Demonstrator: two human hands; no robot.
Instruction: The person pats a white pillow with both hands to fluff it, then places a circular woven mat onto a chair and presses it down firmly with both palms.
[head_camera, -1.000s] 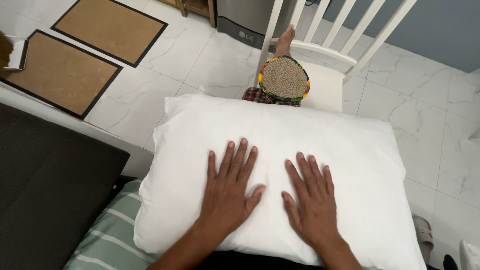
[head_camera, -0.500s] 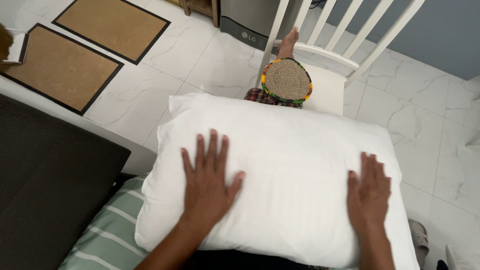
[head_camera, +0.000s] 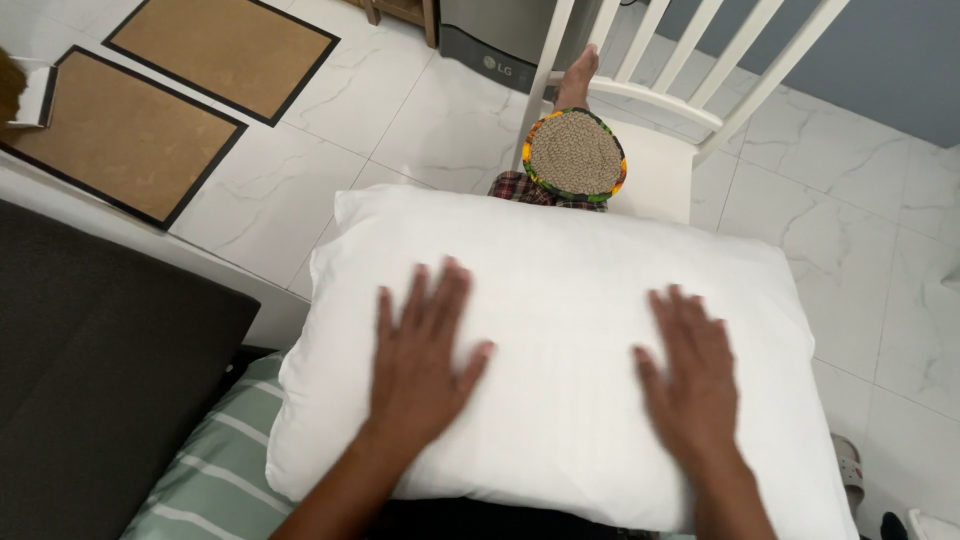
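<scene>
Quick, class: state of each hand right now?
Left hand: open, flat on the white pillow, holding nothing.
Right hand: open, flat on the pillow, holding nothing.

Both hands lie flat, fingers spread, on a white pillow (head_camera: 560, 330): the left hand (head_camera: 420, 360) on its left half, the right hand (head_camera: 690, 375) on its right half, well apart. Beyond the pillow stands a white chair (head_camera: 655, 170) with a round woven mat (head_camera: 576, 155) on its seat, on a marble floor (head_camera: 400, 110). Two brown mats (head_camera: 130, 140) lie to the left, and a green striped sheet (head_camera: 220, 470) shows beneath the pillow.
</scene>
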